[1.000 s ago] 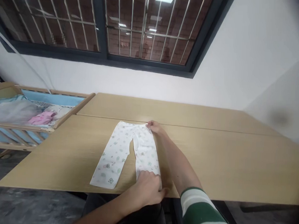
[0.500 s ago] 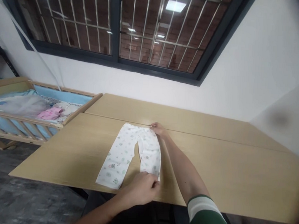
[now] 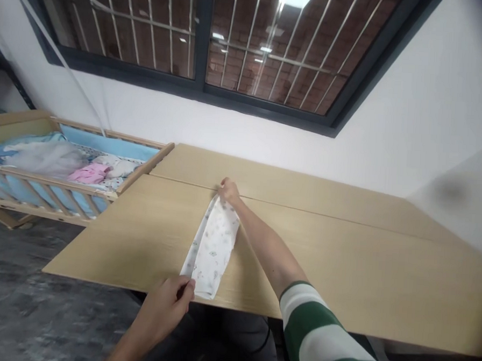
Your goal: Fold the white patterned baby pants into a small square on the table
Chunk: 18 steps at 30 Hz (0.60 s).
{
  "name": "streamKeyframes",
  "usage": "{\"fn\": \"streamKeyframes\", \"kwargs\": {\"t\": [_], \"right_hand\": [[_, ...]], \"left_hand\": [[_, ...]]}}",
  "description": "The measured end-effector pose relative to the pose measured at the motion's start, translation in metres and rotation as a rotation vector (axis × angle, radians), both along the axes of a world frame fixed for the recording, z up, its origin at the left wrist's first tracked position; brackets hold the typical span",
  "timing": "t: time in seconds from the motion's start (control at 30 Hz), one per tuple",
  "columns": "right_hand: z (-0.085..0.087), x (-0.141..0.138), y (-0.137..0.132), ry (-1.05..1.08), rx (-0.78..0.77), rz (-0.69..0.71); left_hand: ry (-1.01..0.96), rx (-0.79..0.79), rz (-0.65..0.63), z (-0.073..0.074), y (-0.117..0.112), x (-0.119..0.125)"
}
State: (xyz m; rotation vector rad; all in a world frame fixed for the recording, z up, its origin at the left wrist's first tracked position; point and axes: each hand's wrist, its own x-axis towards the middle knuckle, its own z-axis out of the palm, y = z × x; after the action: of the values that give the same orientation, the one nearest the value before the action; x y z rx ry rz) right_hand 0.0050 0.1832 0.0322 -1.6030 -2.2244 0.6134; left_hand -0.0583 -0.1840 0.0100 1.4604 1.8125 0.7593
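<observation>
White baby pants [image 3: 214,244] with a small green and grey print lie on the wooden table, one leg folded over the other. At the near hem, my left hand [image 3: 165,303] pinches the edge of the upper leg between thumb and fingers. My right hand [image 3: 228,191] is closed on the waistband at the far end, beside the seam between the two table boards. Part of the lower leg shows along the left side; the rest is covered.
The light wooden table [image 3: 321,260] stretches far to the right. A wooden crib [image 3: 115,193] adjoins it at the left, holding a pink cloth [image 3: 90,173] and other bedding. Behind are a white wall and a barred window [image 3: 268,47].
Both hands moved left, carrying the right side of the pants over onto the left leg. The pants went from spread flat with two legs apart to folded lengthwise.
</observation>
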Motion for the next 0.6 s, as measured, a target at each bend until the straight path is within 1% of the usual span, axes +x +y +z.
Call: {"fn": "streamKeyframes", "kwargs": {"t": [0.07, 0.13, 0.23, 0.27, 0.3, 0.37, 0.4, 0.47, 0.53, 0.6], "right_hand": [[-0.005, -0.009, -0.006, -0.065, 0.018, -0.001], [-0.007, -0.014, -0.01, -0.118, 0.033, 0.004], [-0.005, -0.018, -0.015, -0.176, 0.05, 0.027], [-0.004, -0.019, -0.018, -0.184, 0.062, 0.047], [-0.003, -0.019, -0.023, -0.186, 0.079, 0.076], [-0.001, -0.017, -0.04, -0.173, 0.121, 0.153], [0.0, -0.015, -0.053, -0.159, 0.143, 0.211], [0.002, -0.008, -0.086, -0.11, 0.17, 0.396], [0.004, 0.003, -0.125, -0.025, 0.167, 0.716], [0.006, 0.018, -0.164, 0.036, 0.114, 1.01]], "left_hand": [[0.132, -0.008, 0.051, -0.008, 0.001, -0.003], [0.249, -0.009, 0.075, -0.014, 0.002, -0.006], [0.438, -0.032, 0.092, -0.021, 0.0, -0.01], [0.519, -0.009, 0.105, -0.023, -0.002, -0.01], [0.601, 0.051, 0.117, -0.025, -0.005, -0.01], [0.75, 0.277, 0.137, -0.027, -0.012, -0.006], [0.806, 0.415, 0.138, -0.028, -0.014, -0.002], [0.885, 0.64, 0.127, -0.029, -0.016, 0.009], [0.947, 0.758, 0.103, -0.033, -0.014, 0.023], [1.0, 0.804, 0.094, -0.04, -0.01, 0.036]]}}
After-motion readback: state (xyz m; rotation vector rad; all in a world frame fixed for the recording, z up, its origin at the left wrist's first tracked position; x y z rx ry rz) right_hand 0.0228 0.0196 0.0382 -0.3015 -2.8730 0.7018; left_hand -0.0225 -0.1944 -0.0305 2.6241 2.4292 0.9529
